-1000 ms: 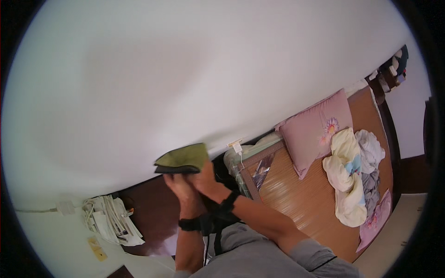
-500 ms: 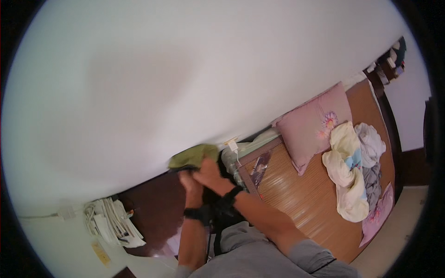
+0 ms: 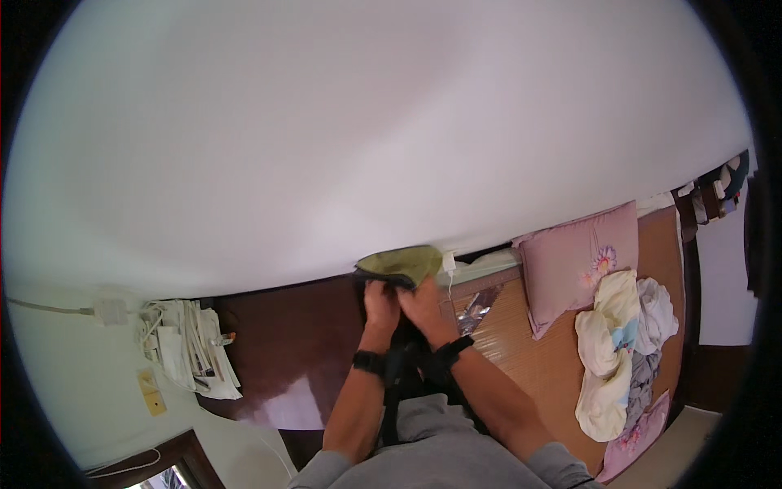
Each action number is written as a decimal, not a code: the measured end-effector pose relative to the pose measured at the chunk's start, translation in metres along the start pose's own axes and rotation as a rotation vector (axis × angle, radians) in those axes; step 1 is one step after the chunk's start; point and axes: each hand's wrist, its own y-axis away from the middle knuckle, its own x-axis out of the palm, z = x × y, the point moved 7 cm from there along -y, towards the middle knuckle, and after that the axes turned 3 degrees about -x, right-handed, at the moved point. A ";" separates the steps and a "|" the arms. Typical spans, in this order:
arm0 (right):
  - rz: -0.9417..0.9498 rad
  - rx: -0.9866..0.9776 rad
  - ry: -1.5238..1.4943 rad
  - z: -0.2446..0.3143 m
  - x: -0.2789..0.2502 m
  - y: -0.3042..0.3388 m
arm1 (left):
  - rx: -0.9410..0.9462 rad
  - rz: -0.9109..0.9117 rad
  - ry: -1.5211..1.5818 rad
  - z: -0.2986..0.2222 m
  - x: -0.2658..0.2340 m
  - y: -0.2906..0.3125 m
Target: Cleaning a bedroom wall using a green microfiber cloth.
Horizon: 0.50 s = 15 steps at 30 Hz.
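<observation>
left hand (image 3: 380, 306): closed on dark edge of green cloth item (image 3: 407, 262) | right hand (image 3: 420, 306): gripping its right side | progress: held up, not set down

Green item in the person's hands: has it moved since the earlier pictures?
Yes, the green item has moved rightward, closer to the white plug in this view.

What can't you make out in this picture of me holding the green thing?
All in the head view:
Fingertips of the left hand and right hand: blurred, partly behind the green thing.
Its underside: turned away from the camera.
Small items, far right: too small to identify.
Dark brown frame, lower left: cut off by the bottom edge.
</observation>
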 end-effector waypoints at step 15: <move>-0.033 -0.577 -0.087 0.193 -0.008 -0.010 | 0.545 -0.045 -0.233 -0.143 0.089 0.098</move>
